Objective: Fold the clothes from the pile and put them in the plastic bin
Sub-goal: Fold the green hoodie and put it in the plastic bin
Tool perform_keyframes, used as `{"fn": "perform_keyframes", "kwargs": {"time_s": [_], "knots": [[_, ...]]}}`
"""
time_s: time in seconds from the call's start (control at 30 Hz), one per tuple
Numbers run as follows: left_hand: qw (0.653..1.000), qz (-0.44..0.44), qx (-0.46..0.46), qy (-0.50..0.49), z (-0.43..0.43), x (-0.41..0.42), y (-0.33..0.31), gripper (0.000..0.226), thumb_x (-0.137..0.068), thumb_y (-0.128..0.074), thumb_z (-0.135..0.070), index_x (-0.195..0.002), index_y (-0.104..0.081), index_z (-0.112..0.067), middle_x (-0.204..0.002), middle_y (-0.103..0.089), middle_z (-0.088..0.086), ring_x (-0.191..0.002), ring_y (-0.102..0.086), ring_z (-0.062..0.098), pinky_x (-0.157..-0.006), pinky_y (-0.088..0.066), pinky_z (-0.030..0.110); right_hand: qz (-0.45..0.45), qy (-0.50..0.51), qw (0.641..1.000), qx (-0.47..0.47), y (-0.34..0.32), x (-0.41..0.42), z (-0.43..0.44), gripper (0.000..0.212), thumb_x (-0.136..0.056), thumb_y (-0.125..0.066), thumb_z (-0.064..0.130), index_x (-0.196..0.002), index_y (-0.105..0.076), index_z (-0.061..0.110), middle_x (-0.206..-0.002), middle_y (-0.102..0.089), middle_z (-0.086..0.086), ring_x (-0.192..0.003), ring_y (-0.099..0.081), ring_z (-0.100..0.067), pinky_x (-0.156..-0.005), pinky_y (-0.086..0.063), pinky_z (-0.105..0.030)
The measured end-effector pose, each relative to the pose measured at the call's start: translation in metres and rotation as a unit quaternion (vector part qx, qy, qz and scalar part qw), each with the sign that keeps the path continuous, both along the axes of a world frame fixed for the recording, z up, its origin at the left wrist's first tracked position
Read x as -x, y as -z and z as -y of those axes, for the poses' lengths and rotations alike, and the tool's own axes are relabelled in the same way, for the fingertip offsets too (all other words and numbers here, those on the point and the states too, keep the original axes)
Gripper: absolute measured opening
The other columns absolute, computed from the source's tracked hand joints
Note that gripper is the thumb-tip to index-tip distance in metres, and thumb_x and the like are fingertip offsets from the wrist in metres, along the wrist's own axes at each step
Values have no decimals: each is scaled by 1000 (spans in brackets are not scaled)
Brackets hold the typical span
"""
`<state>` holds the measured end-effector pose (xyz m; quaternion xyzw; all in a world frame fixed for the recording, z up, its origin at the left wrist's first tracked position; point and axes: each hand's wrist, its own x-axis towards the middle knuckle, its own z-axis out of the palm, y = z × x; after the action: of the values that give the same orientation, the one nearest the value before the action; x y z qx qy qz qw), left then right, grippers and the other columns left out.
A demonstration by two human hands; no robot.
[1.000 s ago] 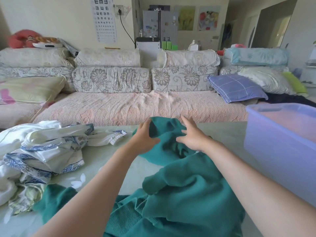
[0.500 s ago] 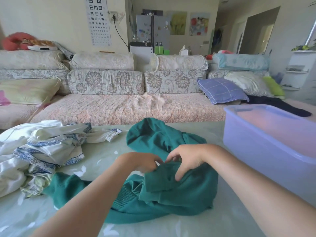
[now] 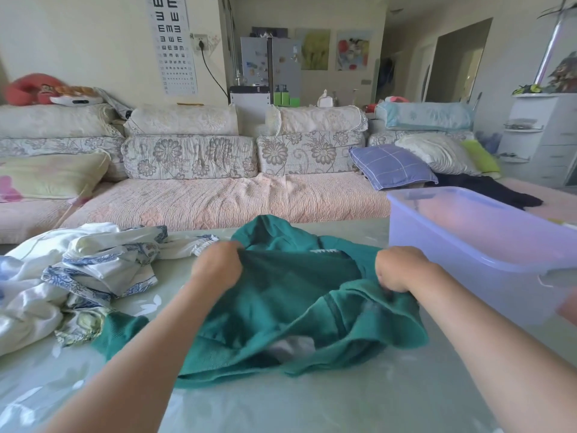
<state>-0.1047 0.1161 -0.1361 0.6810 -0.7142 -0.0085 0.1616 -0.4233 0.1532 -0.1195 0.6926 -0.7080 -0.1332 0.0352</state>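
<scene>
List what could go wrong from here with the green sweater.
1. The teal knitted sweater lies bunched with one end against the white and blue clothes pile; spreading it could drag that pile.
2. The right hand grips cloth close to the translucent purple plastic bin; pulling wider might nudge it.

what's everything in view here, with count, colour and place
green garment: 1, teal green, table centre
clothes pile: 1, white and blue, table left
plastic bin: 1, translucent purple, table right
table: 1, pale green, foreground
sofa: 1, pink seat, behind table
checked pillow: 1, blue, sofa right
eye chart: 1, white, back wall
left hand: 1, grips garment's left side
right hand: 1, grips garment's right side
</scene>
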Motion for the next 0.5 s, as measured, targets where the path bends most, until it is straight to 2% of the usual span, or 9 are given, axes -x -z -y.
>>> {"fn": "perform_keyframes", "kwargs": {"time_s": [0.07, 0.17, 0.23, 0.3, 0.33, 0.37, 0.43, 0.47, 0.5], "knots": [[994, 74, 17, -82, -1, -9, -15, 41, -92, -38, -9, -126, -58, -24, -118, -66, 9, -104, -63, 30, -75, -46, 33, 4, 12, 1000, -23, -2, 4, -5, 10, -87, -54, 14, -80, -57, 20, -88, -56, -1, -83, -55, -27, -70, -40, -29], [970, 190, -86, -123, -9, -7, -20, 39, -91, -44, -13, -128, -55, -15, -130, -57, 10, -116, -57, 28, -87, -45, 33, 55, -45, 997, -1, 1, -6, -9, 16, -86, -55, 12, -85, -66, 24, -97, -65, -1, -85, -58, -26, -73, -42, -27], [966, 240, -95, -28, -13, 4, -13, 46, -90, -46, -17, -136, -50, -19, -138, -49, 10, -126, -47, 30, -100, -41, 39, 197, -89, 976, 18, 4, -25, -12, 34, -84, -52, 7, -98, -71, 31, -105, -66, 9, -90, -58, -13, -80, -43, -24], [972, 183, -110, 99, -11, 18, 1, 55, -93, -49, -31, -146, -36, -34, -148, -37, 7, -136, -35, 30, -109, -31, 46, 339, -114, 934, -15, 9, -42, -12, 31, -83, -56, 18, -104, -66, 37, -111, -65, 15, -97, -60, -6, -92, -47, -28], [970, 139, -146, 137, -11, 25, 9, 62, -92, -52, -43, -149, -28, -40, -153, -30, 5, -138, -31, 30, -111, -29, 47, 362, -118, 923, -55, 14, -48, -12, 29, -82, -62, 30, -110, -64, 39, -117, -64, 15, -104, -60, -6, -99, -47, -32], [964, 110, -189, 151, -10, 30, 17, 73, -88, -56, -54, -151, -19, -44, -158, -22, 4, -141, -27, 30, -112, -29, 49, 339, -121, 928, -97, 18, -53, -12, 42, -79, -68, 44, -120, -59, 41, -127, -60, 14, -113, -58, -8, -103, -45, -35], [950, 120, -252, 140, -11, 35, 34, 99, -80, -63, -63, -152, 3, -48, -163, -3, 6, -144, -23, 33, -112, -31, 51, 197, -116, 960, -164, 29, -55, -14, 87, -68, -78, 57, -144, -37, 43, -148, -43, 9, -131, -48, -16, -108, -41, -39], [948, 136, -254, 133, -12, 34, 41, 104, -80, -66, -60, -151, 9, -48, -163, -5, 10, -142, -29, 35, -110, -35, 49, 117, -105, 971, -181, 32, -54, -16, 103, -68, -81, 54, -152, -23, 41, -154, -36, 6, -135, -44, -22, -107, -41, -40], [950, 137, -244, 135, -14, 32, 46, 103, -83, -67, -51, -151, 10, -46, -159, -18, 16, -135, -40, 36, -106, -39, 46, 56, -82, 976, -196, 32, -53, -20, 112, -71, -83, 47, -157, -12, 37, -157, -33, 3, -136, -44, -26, -105, -42, -40]]}}
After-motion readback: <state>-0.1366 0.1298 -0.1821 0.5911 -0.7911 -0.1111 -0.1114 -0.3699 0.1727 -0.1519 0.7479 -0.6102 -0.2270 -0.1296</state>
